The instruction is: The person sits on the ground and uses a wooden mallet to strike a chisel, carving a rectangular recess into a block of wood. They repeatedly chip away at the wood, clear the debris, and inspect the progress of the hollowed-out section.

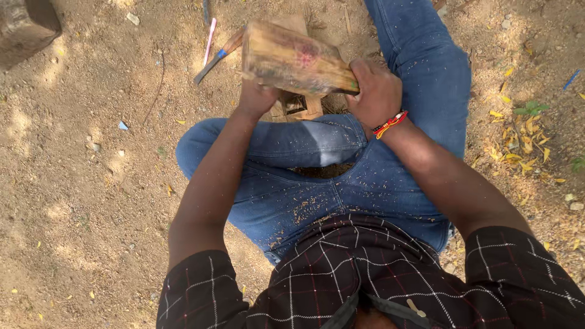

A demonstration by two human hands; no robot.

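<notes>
Above the lap, the right hand [376,91] grips a stiff, heavy-looking wooden block [295,59] at its near-right end; left hand [256,96] fingers clasp its underside.

Bare sandy ground [79,195], sun-dappled. On it: a chisel-like tool with wooden handle [218,56], a thin pink stick [209,40] beside it, yellow fallen leaves [518,146] at right, small stones [571,202], and a dark block [24,27], possibly stone, top left.
</notes>
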